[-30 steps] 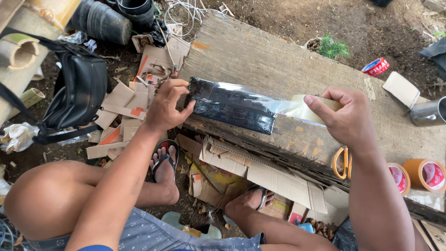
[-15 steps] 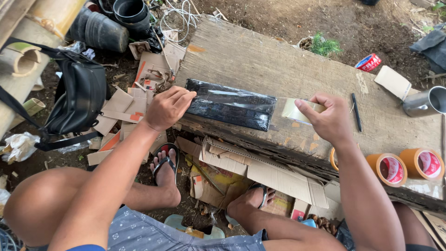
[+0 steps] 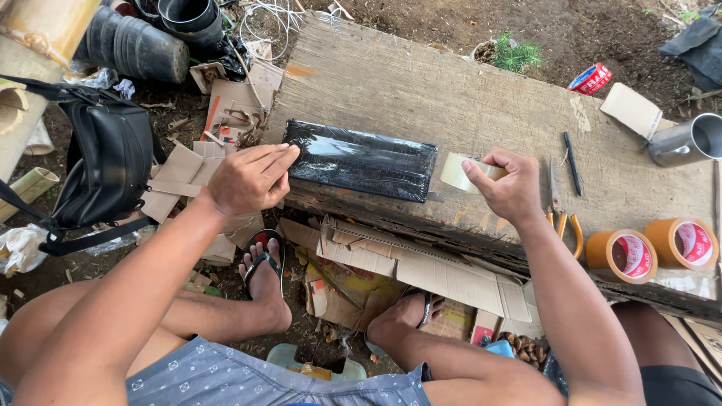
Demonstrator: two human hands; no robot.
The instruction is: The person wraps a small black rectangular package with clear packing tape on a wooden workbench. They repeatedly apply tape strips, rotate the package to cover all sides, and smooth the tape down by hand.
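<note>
Black, glossy and wrapped in clear plastic, the long flat rectangular parcel point(image 3: 361, 159) lies on the weathered wooden plank surface point(image 3: 451, 90), close to its near edge. I see my left hand point(image 3: 248, 179) at the parcel's left end, fingers stretched flat and pressing on that edge, gripping nothing. Just off the parcel's right end, my right hand point(image 3: 508, 188) pinches a roll of clear packing tape point(image 3: 465, 171) between thumb and fingers, the roll standing right beside the parcel's corner.

Further right of the parcel, orange-handled scissors point(image 3: 560, 203) and a thin black pen point(image 3: 571, 162) lie on the surface, and beyond them two rolls of brown tape point(image 3: 653, 249) sit side by side near the front edge. Far right of the parcel stand a metal cup point(image 3: 688, 139) and a small cardboard piece point(image 3: 633, 109), with a red tape roll point(image 3: 590, 78) on the ground behind. Left of the parcel, off the surface, a black shoulder bag point(image 3: 109, 162) rests among cardboard scraps point(image 3: 188, 162); stacked black plastic pots point(image 3: 143, 45) lie beyond it.
</note>
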